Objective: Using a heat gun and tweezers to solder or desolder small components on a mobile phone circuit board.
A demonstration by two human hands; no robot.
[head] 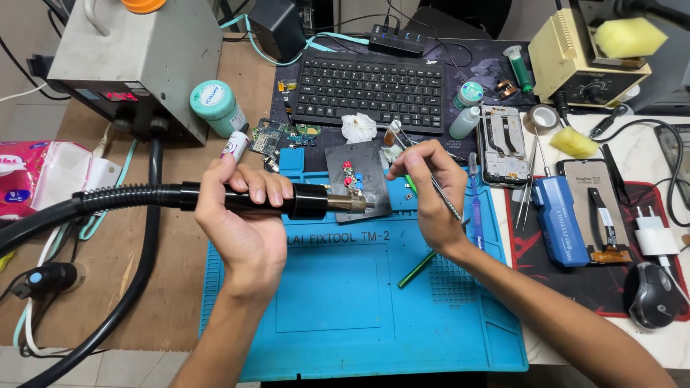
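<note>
My left hand point(243, 219) grips the black handle of a hot-air wand point(309, 200), held level with its brass nozzle pointing right at a dark metal plate point(357, 181). The plate carries small red, blue and green parts. My right hand point(425, 188) holds thin metal tweezers point(438, 188), their upper end near the plate's right edge. Both hands hover over a blue work mat point(338, 302). A green stick point(417, 269) lies on the mat below my right wrist.
The wand's ribbed black hose point(86, 208) runs left towards a grey station point(136, 57). A black keyboard point(374, 86) lies at the back. To the right are an opened phone frame point(503, 144), a blue tool point(559, 219), a phone screen point(595, 208), a mouse point(652, 294) and a yellow soldering station point(575, 57).
</note>
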